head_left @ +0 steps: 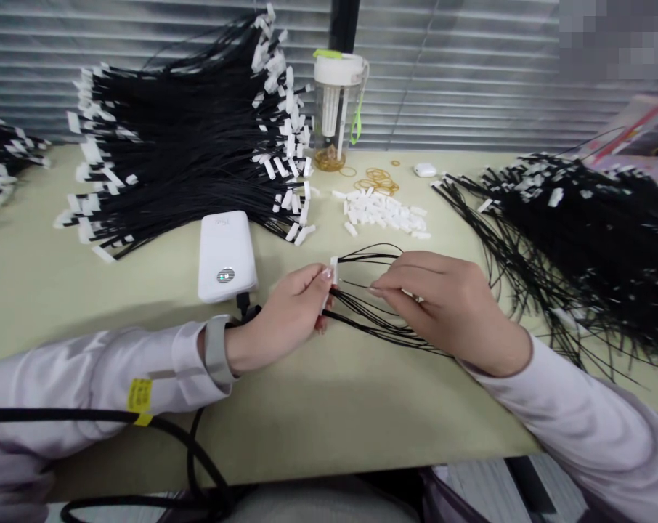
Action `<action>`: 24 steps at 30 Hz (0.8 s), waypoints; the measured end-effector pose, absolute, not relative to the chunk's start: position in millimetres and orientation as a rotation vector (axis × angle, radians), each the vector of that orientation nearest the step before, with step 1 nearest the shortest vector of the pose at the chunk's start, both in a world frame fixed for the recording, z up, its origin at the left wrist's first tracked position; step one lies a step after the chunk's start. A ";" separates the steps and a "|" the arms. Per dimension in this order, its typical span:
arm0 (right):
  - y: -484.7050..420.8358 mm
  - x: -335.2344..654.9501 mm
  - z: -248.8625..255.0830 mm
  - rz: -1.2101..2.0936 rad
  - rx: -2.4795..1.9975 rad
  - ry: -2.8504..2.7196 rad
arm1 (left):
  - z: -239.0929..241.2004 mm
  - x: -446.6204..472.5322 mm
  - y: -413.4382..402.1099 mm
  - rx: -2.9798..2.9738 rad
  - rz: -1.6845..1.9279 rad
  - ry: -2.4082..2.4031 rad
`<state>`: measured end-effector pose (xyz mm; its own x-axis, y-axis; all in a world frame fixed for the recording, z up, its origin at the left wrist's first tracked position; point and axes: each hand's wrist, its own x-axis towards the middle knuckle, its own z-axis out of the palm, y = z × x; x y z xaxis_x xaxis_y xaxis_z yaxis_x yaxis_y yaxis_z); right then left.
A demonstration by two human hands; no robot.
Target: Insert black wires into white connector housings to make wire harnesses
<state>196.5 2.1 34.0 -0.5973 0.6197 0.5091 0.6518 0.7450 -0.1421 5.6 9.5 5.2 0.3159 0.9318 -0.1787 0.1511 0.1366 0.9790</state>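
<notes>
My left hand (288, 316) is closed on a small white connector (334, 270) at the end of a few thin black wires (370, 323). My right hand (443, 305) pinches one of those wires just right of the connector, fingertips pointing left. The wires run under my right hand toward the loose pile of black wires (590, 240) on the right. A heap of small white connectors (380, 212) lies just beyond my hands.
A big stack of black wires with white ends (187, 145) fills the back left. A white power bank (225, 254) lies near my left wrist. Behind are a clear bottle (337, 109), rubber bands (378, 180) and a small white case (425, 170). A black cable (198, 450) crosses the table edge.
</notes>
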 end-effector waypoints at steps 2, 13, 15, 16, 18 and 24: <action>2.0 197.1 34.3 -0.065 -0.963 -2.434 | 6.0 5.6 9.4 1.319 0.780 1.118; 2.5 193.8 30.6 -0.077 -1.039 -2.386 | 7.1 5.6 7.7 1.369 0.738 1.074; 1.7 191.1 29.7 -0.104 -1.062 -2.411 | 7.6 5.7 7.1 1.395 0.722 1.077; 1.4 189.9 29.1 -0.126 -1.062 -2.428 | 7.7 5.8 7.0 1.404 0.715 1.079; 1.1 187.8 27.6 -0.188 -1.045 -2.446 | 7.7 5.7 7.1 1.419 0.701 1.086; -0.9 183.5 23.9 -0.364 -0.957 -2.446 | 7.1 5.6 7.7 1.498 0.663 1.110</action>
